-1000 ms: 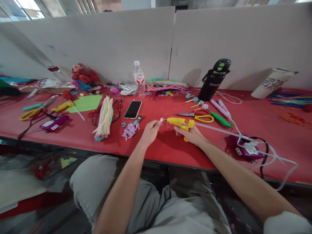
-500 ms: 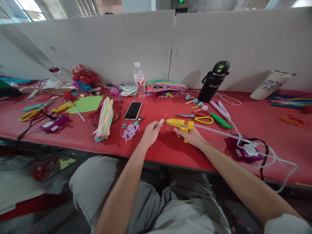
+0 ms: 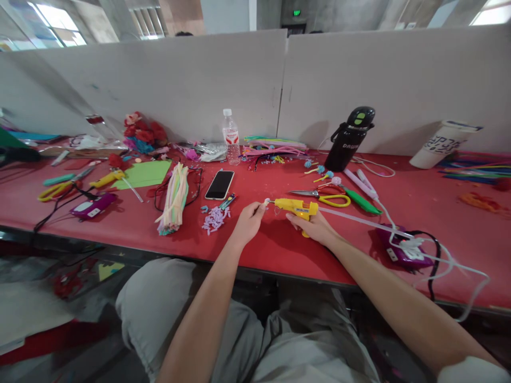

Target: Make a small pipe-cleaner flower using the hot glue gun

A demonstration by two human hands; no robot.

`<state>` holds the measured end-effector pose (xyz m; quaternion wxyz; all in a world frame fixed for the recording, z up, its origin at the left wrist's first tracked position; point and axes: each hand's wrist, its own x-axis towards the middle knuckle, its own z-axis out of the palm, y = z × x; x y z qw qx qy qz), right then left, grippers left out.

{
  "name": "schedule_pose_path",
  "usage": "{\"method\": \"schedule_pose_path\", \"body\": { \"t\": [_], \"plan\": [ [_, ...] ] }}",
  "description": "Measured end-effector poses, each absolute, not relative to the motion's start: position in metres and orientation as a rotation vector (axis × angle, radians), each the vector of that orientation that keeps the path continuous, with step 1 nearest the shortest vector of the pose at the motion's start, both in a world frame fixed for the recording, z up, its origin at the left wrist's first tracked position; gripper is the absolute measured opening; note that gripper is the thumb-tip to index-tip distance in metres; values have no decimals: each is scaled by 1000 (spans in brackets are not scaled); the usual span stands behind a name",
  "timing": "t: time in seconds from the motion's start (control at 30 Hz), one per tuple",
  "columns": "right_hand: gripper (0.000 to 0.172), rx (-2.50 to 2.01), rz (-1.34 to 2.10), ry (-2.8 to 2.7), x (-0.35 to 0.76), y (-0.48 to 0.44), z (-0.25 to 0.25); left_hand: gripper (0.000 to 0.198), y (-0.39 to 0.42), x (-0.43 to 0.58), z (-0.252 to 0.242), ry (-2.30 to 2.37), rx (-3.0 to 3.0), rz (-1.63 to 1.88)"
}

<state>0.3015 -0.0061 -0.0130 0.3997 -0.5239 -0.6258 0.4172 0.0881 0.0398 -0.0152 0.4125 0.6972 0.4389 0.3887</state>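
Observation:
My right hand (image 3: 313, 225) is wrapped round the handle of a yellow glue gun (image 3: 294, 207) that lies level over the red table (image 3: 279, 244), nozzle pointing left. A clear glue stick (image 3: 359, 218) sticks out of its back to the right. My left hand (image 3: 249, 221) pinches a small white piece (image 3: 266, 202) right at the nozzle tip. A heap of small lilac pieces (image 3: 215, 217) lies just left of my left hand.
A phone (image 3: 219, 184), a bundle of pastel pipe cleaners (image 3: 174, 198), yellow-handled scissors (image 3: 323, 197), a black flask (image 3: 350, 138), a water bottle (image 3: 231, 134) and a purple power strip (image 3: 404, 250) with white cable lie around. Grey partitions (image 3: 179, 80) close the back.
Both hands keep their hold with the glue gun at the white piece. The view has tilted slightly, so everything sits a little lower in the picture.

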Motion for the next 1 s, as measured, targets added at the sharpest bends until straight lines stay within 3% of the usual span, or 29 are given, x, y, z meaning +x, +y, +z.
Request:
{"method": "schedule_pose_path", "body": {
  "t": [1.0],
  "plan": [
    [38, -1393, 1071, -1531, 301, -8, -15, 37, 38, 89, -13, 1097, 1725, 999]
  ]
}}
